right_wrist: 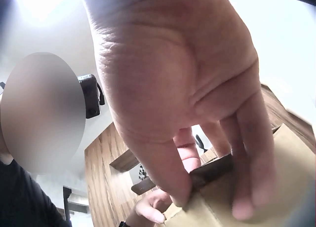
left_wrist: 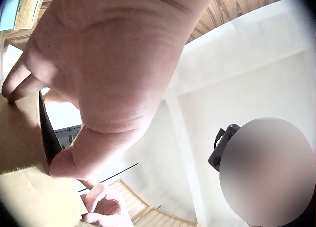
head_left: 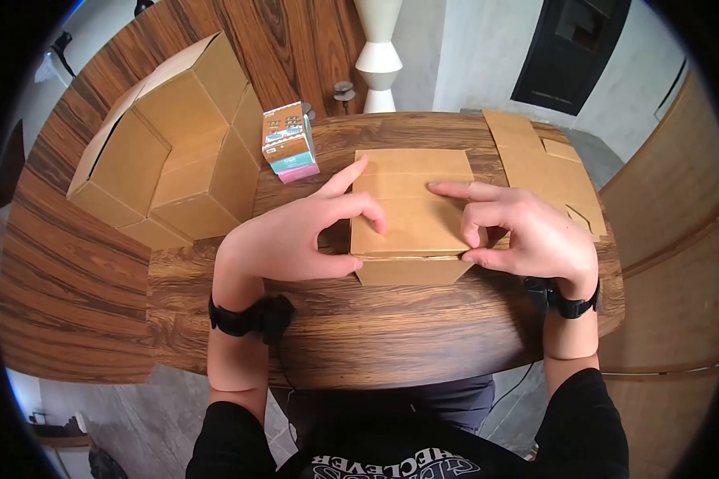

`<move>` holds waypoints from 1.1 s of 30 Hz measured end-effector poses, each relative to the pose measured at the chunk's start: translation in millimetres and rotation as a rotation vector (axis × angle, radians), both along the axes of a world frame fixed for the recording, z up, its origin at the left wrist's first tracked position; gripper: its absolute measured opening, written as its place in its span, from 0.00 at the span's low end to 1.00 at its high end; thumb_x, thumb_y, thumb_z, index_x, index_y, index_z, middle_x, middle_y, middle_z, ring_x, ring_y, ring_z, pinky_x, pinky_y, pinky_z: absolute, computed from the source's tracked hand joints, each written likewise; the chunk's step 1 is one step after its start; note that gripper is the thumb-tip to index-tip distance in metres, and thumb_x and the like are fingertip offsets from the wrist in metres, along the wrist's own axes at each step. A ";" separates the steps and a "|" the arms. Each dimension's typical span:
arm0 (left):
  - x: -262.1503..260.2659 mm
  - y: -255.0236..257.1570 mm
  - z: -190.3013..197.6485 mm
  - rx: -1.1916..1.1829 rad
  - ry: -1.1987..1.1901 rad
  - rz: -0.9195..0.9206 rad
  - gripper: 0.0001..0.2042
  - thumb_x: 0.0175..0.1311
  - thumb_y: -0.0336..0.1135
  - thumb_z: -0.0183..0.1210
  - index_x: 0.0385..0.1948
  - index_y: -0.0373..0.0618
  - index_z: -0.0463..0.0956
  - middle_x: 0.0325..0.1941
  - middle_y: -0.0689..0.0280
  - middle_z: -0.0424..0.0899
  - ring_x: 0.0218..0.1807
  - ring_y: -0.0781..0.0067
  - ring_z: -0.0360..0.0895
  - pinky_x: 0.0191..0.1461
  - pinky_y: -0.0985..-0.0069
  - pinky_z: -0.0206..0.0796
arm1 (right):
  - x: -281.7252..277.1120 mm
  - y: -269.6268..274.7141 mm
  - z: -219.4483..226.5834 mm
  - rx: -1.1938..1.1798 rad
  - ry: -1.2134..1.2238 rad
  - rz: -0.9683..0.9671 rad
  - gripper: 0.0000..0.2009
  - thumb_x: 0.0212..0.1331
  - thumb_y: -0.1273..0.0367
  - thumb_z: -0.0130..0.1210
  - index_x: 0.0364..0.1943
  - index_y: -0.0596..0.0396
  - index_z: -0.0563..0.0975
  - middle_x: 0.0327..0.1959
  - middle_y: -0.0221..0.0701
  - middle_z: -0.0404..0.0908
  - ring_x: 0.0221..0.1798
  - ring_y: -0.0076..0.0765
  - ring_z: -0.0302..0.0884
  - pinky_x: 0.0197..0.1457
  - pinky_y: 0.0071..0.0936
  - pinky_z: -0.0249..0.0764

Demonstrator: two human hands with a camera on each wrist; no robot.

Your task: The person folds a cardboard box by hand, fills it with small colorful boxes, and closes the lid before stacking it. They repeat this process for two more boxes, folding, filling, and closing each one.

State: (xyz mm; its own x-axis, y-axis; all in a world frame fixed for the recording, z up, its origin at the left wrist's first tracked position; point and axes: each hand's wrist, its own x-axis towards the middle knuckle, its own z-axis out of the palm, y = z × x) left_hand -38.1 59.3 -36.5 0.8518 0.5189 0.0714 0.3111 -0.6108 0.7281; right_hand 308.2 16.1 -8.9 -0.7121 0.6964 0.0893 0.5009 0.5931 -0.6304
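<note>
A small brown cardboard box (head_left: 411, 211) lies on the wooden table (head_left: 375, 335) in front of me. My left hand (head_left: 363, 243) grips its front left corner, thumb under the front edge and fingers curled on the lid. My right hand (head_left: 467, 243) pinches the front right corner, with its index finger stretched across the lid. A cardboard flap (head_left: 411, 273) sticks out below the front edge. The left wrist view shows the left thumb (left_wrist: 74, 158) against the cardboard (left_wrist: 19, 138). In the right wrist view the right thumb (right_wrist: 175, 185) presses the box edge (right_wrist: 291, 177).
A large open cardboard carton (head_left: 176, 144) lies on its side at the back left. A small colourful packet (head_left: 290, 142) stands beside it. A flat cardboard sheet (head_left: 547, 172) lies at the right of the table. A white stand (head_left: 378, 60) rises behind.
</note>
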 end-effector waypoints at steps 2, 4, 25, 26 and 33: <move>-0.4 -0.7 1.7 -0.016 0.001 0.005 0.19 0.60 0.29 0.75 0.53 0.50 0.83 0.87 0.43 0.63 0.95 0.44 0.37 0.85 0.57 0.51 | 4.2 0.0 -6.7 -0.084 0.100 0.035 0.08 0.58 0.80 0.68 0.38 0.54 0.82 0.78 0.50 0.76 0.42 0.37 0.92 0.45 0.32 0.85; 0.2 1.2 0.0 -0.018 0.024 0.002 0.19 0.59 0.30 0.77 0.51 0.50 0.84 0.88 0.36 0.58 0.94 0.46 0.41 0.83 0.59 0.55 | 13.7 8.0 -14.8 -0.113 0.086 0.093 0.09 0.56 0.80 0.72 0.39 0.54 0.86 0.80 0.47 0.74 0.47 0.34 0.90 0.47 0.29 0.85; 14.8 -36.7 9.2 0.024 0.049 0.372 0.14 0.68 0.27 0.71 0.54 0.46 0.86 0.87 0.45 0.63 0.83 0.52 0.69 0.68 0.69 0.76 | 17.7 33.5 -35.6 -0.148 0.092 -0.238 0.45 0.64 0.50 0.75 0.83 0.43 0.68 0.77 0.45 0.66 0.63 0.47 0.81 0.71 0.41 0.80; 14.4 -40.8 4.2 0.054 0.028 0.423 0.15 0.69 0.26 0.69 0.57 0.46 0.86 0.85 0.46 0.67 0.79 0.54 0.72 0.67 0.69 0.76 | 15.8 33.5 -37.2 -0.075 0.076 -0.263 0.40 0.66 0.50 0.73 0.80 0.43 0.71 0.72 0.45 0.69 0.61 0.49 0.82 0.69 0.41 0.80; 26.5 -67.7 -44.4 0.247 -0.246 0.641 0.18 0.76 0.19 0.59 0.63 0.40 0.85 0.60 0.55 0.88 0.53 0.65 0.87 0.56 0.76 0.77 | -10.0 26.9 -46.6 0.190 0.002 -0.450 0.21 0.73 0.54 0.66 0.64 0.44 0.87 0.55 0.48 0.77 0.53 0.58 0.84 0.62 0.46 0.82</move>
State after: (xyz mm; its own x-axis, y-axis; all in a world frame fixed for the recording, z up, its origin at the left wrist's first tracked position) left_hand -11.6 -8.3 -81.0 0.3306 0.8543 0.4012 0.5077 -0.5193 0.6874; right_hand 298.3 42.9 -55.6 -0.3443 0.9062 0.2457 0.7327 0.4229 -0.5332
